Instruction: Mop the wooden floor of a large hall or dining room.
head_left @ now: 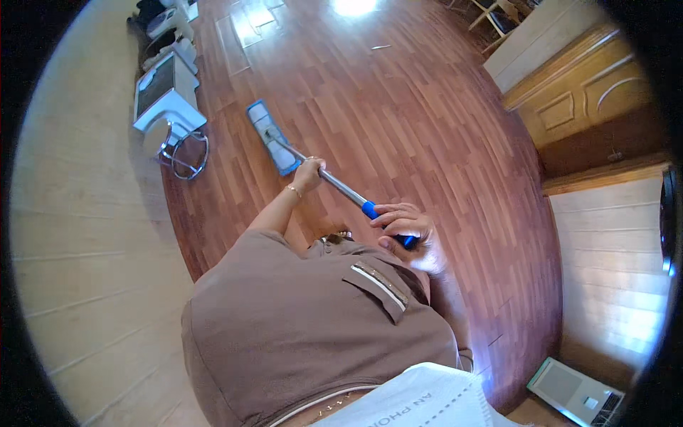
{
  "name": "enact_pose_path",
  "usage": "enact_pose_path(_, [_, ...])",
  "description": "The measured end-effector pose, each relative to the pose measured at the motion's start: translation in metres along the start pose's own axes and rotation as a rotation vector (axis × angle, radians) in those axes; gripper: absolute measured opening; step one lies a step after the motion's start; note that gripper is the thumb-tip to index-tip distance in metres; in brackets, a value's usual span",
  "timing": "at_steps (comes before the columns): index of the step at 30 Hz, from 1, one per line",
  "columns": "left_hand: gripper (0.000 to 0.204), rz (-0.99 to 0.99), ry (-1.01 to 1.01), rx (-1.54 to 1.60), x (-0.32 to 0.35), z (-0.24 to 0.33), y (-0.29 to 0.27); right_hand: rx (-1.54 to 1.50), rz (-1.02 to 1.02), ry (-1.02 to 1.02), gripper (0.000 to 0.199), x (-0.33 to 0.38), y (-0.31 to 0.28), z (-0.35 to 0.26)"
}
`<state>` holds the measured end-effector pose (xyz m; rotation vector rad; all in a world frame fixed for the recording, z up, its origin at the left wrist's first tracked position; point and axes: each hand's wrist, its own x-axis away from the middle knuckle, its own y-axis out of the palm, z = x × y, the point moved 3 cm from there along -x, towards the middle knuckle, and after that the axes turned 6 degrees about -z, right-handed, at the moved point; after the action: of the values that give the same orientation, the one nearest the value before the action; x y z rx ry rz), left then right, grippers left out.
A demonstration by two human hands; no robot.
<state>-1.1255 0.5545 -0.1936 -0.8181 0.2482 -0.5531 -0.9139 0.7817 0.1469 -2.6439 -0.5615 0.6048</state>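
Note:
A flat mop with a blue head (271, 136) rests on the red-brown wooden floor (398, 114) ahead of me. Its metal pole (341, 186) runs back to a blue grip by my chest. My left hand (308, 173) is closed around the pole partway down, wrist wearing a thin bracelet. My right hand (407, 231) wraps the blue upper end of the handle. My brown shirt fills the lower middle of the view.
A white stool with a chrome ring base (171, 117) stands by the pale wall (78, 235) on the left, with more items behind it. A wooden door (590, 99) is at right, chairs at the far top right, a white device (576, 391) at bottom right.

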Motion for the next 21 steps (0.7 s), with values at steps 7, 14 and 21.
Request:
enact_pose_path(7, [0.018,0.013,-0.027,0.582,0.008,0.047,0.011,0.102,-0.056,0.067,0.012,0.010,-0.035,-0.043])
enact_pose_path(14, [0.012,-0.260,0.339,0.025,0.014,0.210,-0.001,0.349,0.080,0.136,0.013,0.063,-0.072,-0.122])
enact_pose_path(21, [0.021,-0.653,0.700,0.205,-0.001,0.342,0.051,0.618,0.175,0.204,0.022,0.143,-0.086,-0.193])
